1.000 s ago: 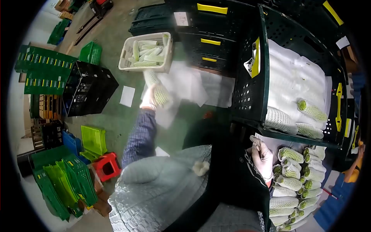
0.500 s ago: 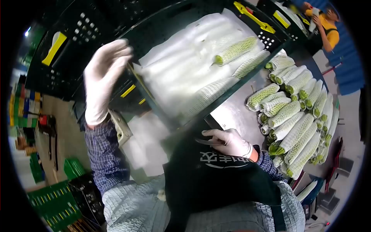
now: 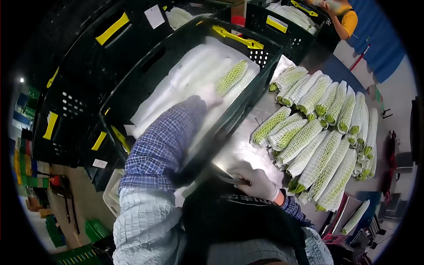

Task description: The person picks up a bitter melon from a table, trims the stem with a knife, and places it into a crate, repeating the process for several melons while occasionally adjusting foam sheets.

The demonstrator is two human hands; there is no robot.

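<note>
My left arm reaches into a dark green crate point(image 3: 247, 104) lined with white sheeting point(image 3: 154, 99). At its end my gloved left hand point(image 3: 208, 95) is smeared by motion, its fingers at the near end of a long green gourd point(image 3: 232, 77) in a white foam net. I cannot tell whether they grip it. Close to my apron, my gloved right hand point(image 3: 261, 184) is closed round a small curved knife point(image 3: 230, 179), its blade pointing left. More netted gourds point(image 3: 300, 141) lie heaped on the metal table point(image 3: 240, 141) to the right of the crate.
Stacked dark crates with yellow handles point(image 3: 112, 28) stand at the left. Another filled crate point(image 3: 282, 31) is behind, near a person in a yellow shirt point(image 3: 349, 22). A single netted gourd point(image 3: 356, 217) lies apart at the lower right. A pale bin point(image 3: 114, 187) is below the crate.
My left hand has come from above the crate's left edge down into it, beside the green gourd. The view has shifted. The knife stays in my right hand.
</note>
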